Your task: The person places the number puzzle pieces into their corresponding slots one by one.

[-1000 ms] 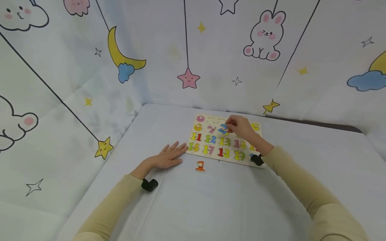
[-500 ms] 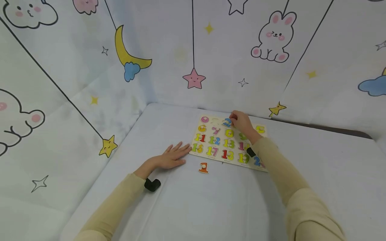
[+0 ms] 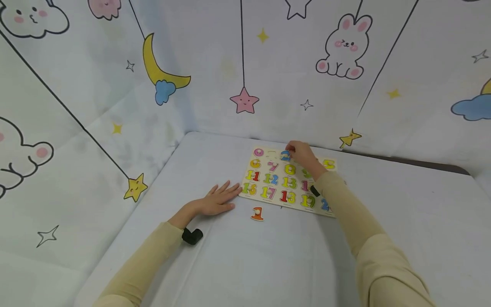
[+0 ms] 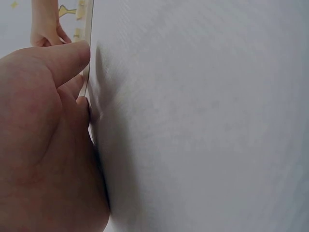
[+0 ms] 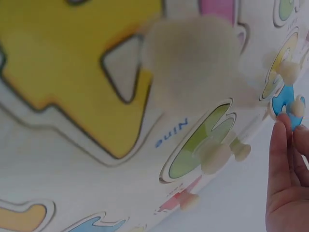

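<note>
A wooden number puzzle board [image 3: 277,198] lies toward the back of the table. My right hand [image 3: 303,154] is over its top row and holds the blue number 2 piece [image 3: 285,155] with thumb and fingers. In the right wrist view, the fingertips [image 5: 284,124] are at the round knob of this blue piece [image 5: 285,99]. My left hand [image 3: 216,201] rests flat on the table, fingers spread, its fingertips at the board's left edge. In front of the board lies an orange number 1 piece [image 3: 257,214]. Part of the board's right side is hidden by the right arm.
Other knobbed number pieces, such as the pink 0 [image 3: 258,152] and the yellow 8 [image 3: 290,169], sit in the board. A white cloth covers the table [image 3: 245,264]. Behind it hangs a printed backdrop [image 3: 215,106] with stars and a rabbit.
My right hand has carried the blue 2 from over the second row, by the 8, back to the top row. The left hand stays in place. The head view has shifted slightly.
</note>
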Demonstrator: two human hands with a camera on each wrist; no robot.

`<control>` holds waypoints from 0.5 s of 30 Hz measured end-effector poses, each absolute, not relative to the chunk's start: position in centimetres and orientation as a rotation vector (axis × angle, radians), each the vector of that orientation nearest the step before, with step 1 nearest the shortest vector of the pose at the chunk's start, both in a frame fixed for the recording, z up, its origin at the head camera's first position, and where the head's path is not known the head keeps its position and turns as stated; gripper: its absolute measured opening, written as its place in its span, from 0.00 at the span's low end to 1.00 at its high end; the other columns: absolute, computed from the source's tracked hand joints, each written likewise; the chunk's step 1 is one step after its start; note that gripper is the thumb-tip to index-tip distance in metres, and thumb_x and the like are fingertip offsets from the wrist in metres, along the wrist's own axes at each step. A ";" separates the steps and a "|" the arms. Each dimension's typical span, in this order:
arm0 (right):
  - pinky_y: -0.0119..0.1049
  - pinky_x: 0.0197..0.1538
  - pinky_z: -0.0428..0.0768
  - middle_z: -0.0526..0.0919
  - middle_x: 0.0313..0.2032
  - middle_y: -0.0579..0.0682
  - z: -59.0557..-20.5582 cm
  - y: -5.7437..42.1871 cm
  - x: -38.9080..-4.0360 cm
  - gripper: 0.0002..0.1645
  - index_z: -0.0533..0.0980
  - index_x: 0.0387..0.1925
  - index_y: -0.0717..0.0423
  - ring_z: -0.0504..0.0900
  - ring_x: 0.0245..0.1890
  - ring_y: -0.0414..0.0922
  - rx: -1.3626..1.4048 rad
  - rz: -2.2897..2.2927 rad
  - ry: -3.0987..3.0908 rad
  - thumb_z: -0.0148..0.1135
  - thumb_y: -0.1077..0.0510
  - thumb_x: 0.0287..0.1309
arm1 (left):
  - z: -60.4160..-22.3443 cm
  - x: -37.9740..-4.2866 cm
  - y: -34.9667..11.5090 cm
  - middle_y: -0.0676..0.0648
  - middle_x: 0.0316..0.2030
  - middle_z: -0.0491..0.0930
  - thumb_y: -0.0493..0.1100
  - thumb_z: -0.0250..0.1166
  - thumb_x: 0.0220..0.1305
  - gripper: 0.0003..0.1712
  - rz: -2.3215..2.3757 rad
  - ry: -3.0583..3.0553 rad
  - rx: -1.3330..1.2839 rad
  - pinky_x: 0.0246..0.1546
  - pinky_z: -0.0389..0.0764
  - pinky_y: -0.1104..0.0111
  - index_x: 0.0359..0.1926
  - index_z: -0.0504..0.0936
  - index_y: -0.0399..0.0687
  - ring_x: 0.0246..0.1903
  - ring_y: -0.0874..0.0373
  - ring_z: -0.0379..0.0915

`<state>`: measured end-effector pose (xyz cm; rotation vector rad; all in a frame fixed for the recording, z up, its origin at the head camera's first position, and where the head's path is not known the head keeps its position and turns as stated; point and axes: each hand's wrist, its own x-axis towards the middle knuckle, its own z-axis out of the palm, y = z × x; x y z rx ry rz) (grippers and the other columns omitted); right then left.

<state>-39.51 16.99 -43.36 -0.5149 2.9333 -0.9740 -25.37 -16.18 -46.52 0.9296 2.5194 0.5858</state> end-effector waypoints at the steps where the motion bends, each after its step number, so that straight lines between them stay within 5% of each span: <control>1: 0.46 0.49 0.72 0.77 0.44 0.62 -43.3 16.9 -39.5 0.11 0.74 0.46 0.67 0.74 0.43 0.55 -0.502 -0.957 2.937 0.50 0.69 0.64 | -46.5 -25.4 -16.2 0.51 0.72 0.37 0.54 0.45 0.73 0.35 0.590 2.518 0.930 0.62 0.26 0.50 0.74 0.43 0.54 0.69 0.52 0.19; 7: 0.47 0.54 0.69 0.74 0.51 0.64 -43.4 16.2 -39.3 0.17 0.71 0.54 0.69 0.71 0.52 0.56 -0.387 -0.893 2.922 0.50 0.66 0.66 | -46.5 -25.3 -16.3 0.52 0.73 0.37 0.54 0.45 0.73 0.35 0.593 2.524 0.928 0.62 0.26 0.49 0.74 0.44 0.54 0.69 0.52 0.20; 15: 0.47 0.50 0.71 0.74 0.50 0.66 -43.8 15.6 -39.5 0.18 0.71 0.54 0.73 0.72 0.47 0.56 -0.400 -0.762 2.951 0.50 0.67 0.65 | -46.6 -25.3 -16.4 0.52 0.72 0.37 0.54 0.45 0.73 0.35 0.603 2.522 0.930 0.62 0.26 0.50 0.74 0.44 0.54 0.69 0.53 0.20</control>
